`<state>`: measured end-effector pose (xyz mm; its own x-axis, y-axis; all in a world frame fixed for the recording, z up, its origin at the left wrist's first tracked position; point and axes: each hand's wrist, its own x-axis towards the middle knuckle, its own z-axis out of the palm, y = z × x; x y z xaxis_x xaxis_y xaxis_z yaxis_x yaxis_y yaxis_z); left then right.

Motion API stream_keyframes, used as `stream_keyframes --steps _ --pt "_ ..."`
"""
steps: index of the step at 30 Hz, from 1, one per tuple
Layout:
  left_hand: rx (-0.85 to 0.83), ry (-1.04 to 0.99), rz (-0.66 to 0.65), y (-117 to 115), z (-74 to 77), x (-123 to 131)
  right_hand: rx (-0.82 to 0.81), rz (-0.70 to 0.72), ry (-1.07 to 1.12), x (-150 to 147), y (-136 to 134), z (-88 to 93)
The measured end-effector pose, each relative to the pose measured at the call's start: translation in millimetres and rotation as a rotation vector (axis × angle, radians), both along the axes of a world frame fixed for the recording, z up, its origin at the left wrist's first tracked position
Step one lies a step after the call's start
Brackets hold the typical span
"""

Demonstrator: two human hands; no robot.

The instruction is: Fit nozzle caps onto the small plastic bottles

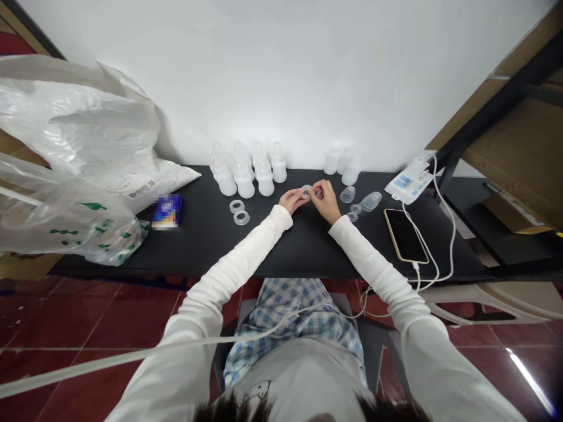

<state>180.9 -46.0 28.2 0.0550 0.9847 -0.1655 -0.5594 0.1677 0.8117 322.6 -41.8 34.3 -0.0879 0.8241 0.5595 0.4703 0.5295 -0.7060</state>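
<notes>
Over the middle of the black table, my left hand (294, 200) and my right hand (324, 199) meet at a small clear ring (305, 190). Fingers of both hands pinch it from either side. Two similar pale rings, a rear ring (237, 206) and a front ring (241, 217), lie to the left of my left hand. Right of my right hand are a clear dome-shaped cap (348, 194), a larger clear cap (372, 201) and small clear round pieces (355, 208). Whether the held ring has another part in it is too small to tell.
Several white bottles with clear domed tops (243, 176) stand by the wall; more white bottles (350, 172) stand further right. A phone (405, 235) on a cable and a white power strip (409, 180) lie at right. Plastic bags (79, 129) and a blue packet (167, 211) sit left.
</notes>
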Motion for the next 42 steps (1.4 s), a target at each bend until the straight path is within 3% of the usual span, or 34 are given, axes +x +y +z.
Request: stream_keyframes --steps 10,20,30,35,39,42 --pt "0.060 -0.003 -0.074 0.5 -4.5 -5.7 -0.270 0.165 0.249 0.1 2.6 -5.3" --pt "0.229 0.315 0.052 4.2 -13.1 -9.5 -0.178 0.119 0.148 -5.3 -7.3 0.7" --pt "0.422 0.641 0.185 -0.9 -10.2 -9.1 -0.086 0.066 0.140 -15.9 -11.3 -1.2" --pt "0.390 0.598 0.154 -0.6 -12.0 -9.2 -0.147 0.008 0.169 -15.9 -8.6 -8.3" --pt "0.350 0.485 0.110 3.9 -18.7 -7.2 -0.310 0.095 0.240 -11.2 -3.6 -13.6" --pt "0.347 0.448 0.121 7.5 -22.6 -4.8 -0.328 0.123 0.261 -7.7 -2.0 -13.0"
